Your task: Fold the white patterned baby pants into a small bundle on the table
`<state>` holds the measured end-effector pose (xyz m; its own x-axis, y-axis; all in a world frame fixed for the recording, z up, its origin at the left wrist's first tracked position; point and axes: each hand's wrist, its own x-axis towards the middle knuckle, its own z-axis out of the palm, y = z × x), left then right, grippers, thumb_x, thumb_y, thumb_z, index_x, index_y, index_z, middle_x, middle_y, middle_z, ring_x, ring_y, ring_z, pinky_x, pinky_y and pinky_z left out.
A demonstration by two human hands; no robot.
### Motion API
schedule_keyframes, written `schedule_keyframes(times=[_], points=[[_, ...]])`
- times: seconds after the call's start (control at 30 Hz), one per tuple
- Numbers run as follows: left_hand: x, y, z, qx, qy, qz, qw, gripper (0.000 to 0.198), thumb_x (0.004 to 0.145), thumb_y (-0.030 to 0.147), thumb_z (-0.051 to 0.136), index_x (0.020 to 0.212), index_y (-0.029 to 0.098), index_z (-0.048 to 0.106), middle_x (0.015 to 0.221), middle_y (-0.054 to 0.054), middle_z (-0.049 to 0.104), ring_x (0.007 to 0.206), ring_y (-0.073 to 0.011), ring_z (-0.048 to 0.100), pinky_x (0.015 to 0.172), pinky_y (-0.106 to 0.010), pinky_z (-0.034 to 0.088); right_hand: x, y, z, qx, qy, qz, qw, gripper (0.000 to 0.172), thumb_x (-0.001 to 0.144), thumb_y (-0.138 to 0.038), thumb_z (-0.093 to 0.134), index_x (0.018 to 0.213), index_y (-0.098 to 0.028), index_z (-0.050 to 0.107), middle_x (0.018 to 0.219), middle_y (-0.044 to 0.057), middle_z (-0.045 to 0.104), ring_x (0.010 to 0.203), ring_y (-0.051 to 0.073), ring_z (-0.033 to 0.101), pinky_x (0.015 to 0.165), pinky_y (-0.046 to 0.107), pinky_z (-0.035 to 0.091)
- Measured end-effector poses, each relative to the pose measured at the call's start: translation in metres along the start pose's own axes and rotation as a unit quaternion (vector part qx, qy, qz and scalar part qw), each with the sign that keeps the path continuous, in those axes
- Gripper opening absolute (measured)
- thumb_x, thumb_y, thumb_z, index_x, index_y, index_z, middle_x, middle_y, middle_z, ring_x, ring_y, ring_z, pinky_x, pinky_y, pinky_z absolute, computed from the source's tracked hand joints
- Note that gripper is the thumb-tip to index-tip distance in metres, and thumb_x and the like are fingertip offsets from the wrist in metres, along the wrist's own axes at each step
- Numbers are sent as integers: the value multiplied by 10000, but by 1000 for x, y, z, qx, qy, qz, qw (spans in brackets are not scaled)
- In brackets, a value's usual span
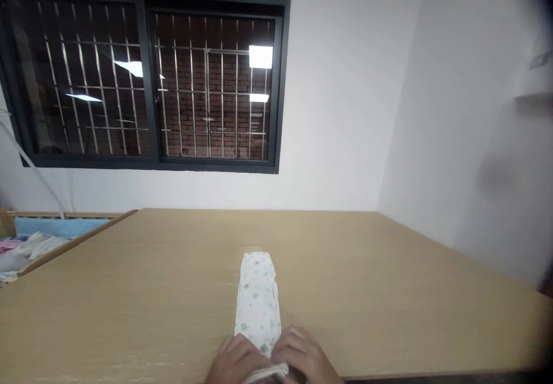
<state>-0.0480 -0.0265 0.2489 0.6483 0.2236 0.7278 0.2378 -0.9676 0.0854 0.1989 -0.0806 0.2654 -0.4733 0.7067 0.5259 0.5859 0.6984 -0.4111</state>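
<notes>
A long, narrow folded white cloth point(257, 297) with small green prints lies on the wooden table point(389, 280), running away from me. Both hands are at its near end by the table's front edge. My left hand point(235, 362) and my right hand point(306, 356) have their fingers curled over the near end, where the cloth is bunched into a small roll between them. The lower parts of both hands are cut off by the bottom of the view.
A barred dark window point(147, 84) sits in the white wall behind the table. At the left, beyond the table's edge, is a wooden-framed cot point(47, 234) with blue and white fabrics. A white wall closes in the right side.
</notes>
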Motion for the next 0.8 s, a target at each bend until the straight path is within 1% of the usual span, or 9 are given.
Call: schedule_keyframes(times=[0.1, 0.17, 0.23, 0.37, 0.43, 0.5, 0.6, 0.7, 0.8], points=[[11, 2, -18, 33, 26, -18, 999, 344, 889, 434, 754, 1153, 243, 645, 926, 16, 716, 830, -175, 656, 683, -320, 514, 9, -13, -11, 40, 66, 45, 996, 134, 924, -287, 610, 1027, -271, 695, 999, 51, 725, 960, 196, 648, 839, 364, 512], [13, -3, -22, 19, 47, -54, 997, 229, 904, 295, 707, 1123, 249, 659, 939, 17, 714, 857, -180, 648, 724, -332, 510, 21, -20, -21, 71, 80, 71, 992, 143, 937, -312, 611, 1015, -259, 718, 995, 61, 723, 965, 189, 648, 862, 352, 505], [19, -13, -24, -26, 80, -129, 988, 125, 948, 265, 646, 1062, 268, 698, 950, 11, 714, 899, -182, 645, 791, -342, 504, 40, -21, -31, 87, 94, 88, 988, 155, 937, -316, 602, 965, -226, 725, 954, 67, 714, 935, 187, 642, 847, 339, 491], [59, -56, -29, -146, 153, -285, 935, 142, 917, 288, 639, 972, 233, 758, 1029, -28, 740, 998, -210, 661, 928, -357, 491, 97, 6, -49, 73, 146, 126, 978, 196, 872, -316, 594, 794, -153, 670, 788, 52, 643, 764, 163, 558, 710, 303, 418], [88, -88, -28, -187, 154, -346, 906, 199, 877, 343, 659, 959, 206, 779, 989, -45, 745, 952, -218, 660, 857, -327, 487, 132, 31, -54, 104, 166, 182, 963, 176, 824, -278, 589, 857, -149, 705, 808, 39, 654, 769, 152, 548, 717, 286, 417], [114, -123, -20, -228, 155, -408, 870, 324, 866, 393, 648, 1069, 164, 758, 958, -59, 734, 835, -201, 646, 727, -294, 493, 163, 61, -54, 136, 188, 240, 943, 244, 775, -248, 599, 966, -141, 707, 883, 41, 679, 777, 145, 566, 706, 271, 434], [138, -170, 2, -215, 148, -456, 851, 450, 848, 280, 630, 1271, 131, 656, 792, -18, 654, 722, -174, 616, 640, -263, 467, 194, 106, -46, 137, 190, 300, 925, 480, 794, -244, 566, 1257, -128, 619, 939, 63, 672, 787, 156, 615, 706, 275, 490], [141, -200, 29, -166, 113, -495, 845, 524, 816, 165, 635, 1335, 108, 603, 746, 2, 603, 717, -173, 599, 698, -276, 469, 201, 144, -32, 87, 168, 361, 913, 550, 791, -210, 572, 1331, -106, 569, 913, 76, 659, 812, 186, 627, 764, 321, 526], [132, -211, 52, -121, 57, -519, 845, 592, 805, 120, 646, 1386, 44, 559, 907, -82, 675, 883, -230, 652, 863, -336, 501, 195, 166, -23, 25, 118, 398, 909, 625, 767, -172, 618, 1373, -41, 537, 1069, 164, 677, 1019, 271, 649, 962, 421, 527]])
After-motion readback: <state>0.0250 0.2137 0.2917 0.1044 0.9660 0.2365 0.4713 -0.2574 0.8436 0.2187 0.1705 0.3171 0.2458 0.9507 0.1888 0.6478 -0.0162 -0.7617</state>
